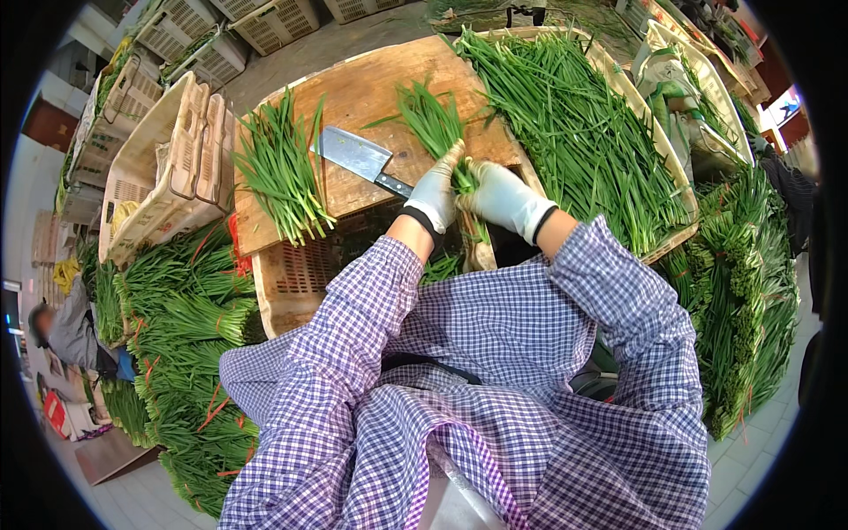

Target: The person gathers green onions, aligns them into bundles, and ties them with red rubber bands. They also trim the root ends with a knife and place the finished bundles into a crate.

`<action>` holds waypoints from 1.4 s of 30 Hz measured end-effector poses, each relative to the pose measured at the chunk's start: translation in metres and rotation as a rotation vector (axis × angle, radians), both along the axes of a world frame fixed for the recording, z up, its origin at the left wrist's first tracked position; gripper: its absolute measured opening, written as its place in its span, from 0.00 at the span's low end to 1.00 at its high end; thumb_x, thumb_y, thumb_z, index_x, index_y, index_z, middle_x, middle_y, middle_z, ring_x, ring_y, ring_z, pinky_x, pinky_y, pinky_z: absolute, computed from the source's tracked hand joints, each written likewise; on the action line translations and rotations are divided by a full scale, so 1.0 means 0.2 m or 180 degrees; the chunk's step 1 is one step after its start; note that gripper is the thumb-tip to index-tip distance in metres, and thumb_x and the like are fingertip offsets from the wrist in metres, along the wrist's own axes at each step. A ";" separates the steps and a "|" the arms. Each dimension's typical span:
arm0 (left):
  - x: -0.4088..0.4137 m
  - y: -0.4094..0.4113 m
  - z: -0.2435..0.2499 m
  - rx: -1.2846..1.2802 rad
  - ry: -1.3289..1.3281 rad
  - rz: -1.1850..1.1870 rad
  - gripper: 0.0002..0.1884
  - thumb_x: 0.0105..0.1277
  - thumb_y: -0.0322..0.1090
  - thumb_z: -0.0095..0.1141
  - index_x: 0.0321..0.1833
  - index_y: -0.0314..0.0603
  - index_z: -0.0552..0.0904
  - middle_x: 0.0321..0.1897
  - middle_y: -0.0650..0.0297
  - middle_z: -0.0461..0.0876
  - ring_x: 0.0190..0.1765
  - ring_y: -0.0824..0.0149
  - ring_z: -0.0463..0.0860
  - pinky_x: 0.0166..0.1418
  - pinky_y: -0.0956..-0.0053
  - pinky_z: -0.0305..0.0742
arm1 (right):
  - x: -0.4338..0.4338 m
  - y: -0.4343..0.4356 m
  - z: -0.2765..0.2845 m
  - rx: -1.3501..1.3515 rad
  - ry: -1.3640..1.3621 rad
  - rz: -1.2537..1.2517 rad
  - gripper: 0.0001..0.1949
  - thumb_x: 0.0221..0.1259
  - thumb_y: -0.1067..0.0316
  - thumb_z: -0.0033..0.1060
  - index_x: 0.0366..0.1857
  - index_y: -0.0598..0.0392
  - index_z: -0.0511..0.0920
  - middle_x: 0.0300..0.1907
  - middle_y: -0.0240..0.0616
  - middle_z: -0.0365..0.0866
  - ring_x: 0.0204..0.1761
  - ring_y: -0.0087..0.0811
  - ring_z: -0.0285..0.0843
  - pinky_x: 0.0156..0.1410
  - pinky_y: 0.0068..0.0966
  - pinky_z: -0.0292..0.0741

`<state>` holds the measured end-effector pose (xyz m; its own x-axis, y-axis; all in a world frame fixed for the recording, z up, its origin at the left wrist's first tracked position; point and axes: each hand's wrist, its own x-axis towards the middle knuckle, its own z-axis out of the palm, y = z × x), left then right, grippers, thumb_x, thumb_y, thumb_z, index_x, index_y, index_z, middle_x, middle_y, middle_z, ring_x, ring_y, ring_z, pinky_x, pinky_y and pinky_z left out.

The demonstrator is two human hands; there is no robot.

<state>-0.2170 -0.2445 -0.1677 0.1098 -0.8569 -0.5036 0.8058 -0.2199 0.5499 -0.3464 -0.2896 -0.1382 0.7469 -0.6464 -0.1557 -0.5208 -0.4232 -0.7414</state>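
Observation:
Between my two gloved hands is a small bunch of garlic chives (432,122), leaves pointing away from me over a wooden board (371,79). My left hand (434,192), in a white glove, grips the bunch near its stem end. My right hand (507,199), gloved likewise, closes on the stems from the other side; its fingertips are partly hidden. A cleaver (354,152) with a black handle lies on the board beside my left hand, the handle's end hidden behind that hand. Farther left on the board rests a loose pile of chives (281,172).
A plastic crate heaped with loose chives (576,126) stands right of the board. Tied chive bundles (192,358) are stacked at left, and more bundles (735,298) at right. Empty-looking crates (152,165) stand at upper left. Under the board is another crate (291,278). A person (73,324) is at far left.

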 end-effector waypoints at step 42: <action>0.69 0.49 0.61 -0.2989 -0.0501 0.0725 0.11 0.73 0.32 0.53 0.55 0.40 0.79 0.38 0.60 0.84 0.47 0.59 0.84 0.69 0.50 0.73 | 0.18 0.23 0.46 0.0275 -0.2214 -0.0204 0.35 0.70 0.46 0.56 0.69 0.67 0.63 0.62 0.50 0.76 0.62 0.34 0.75 0.71 0.27 0.67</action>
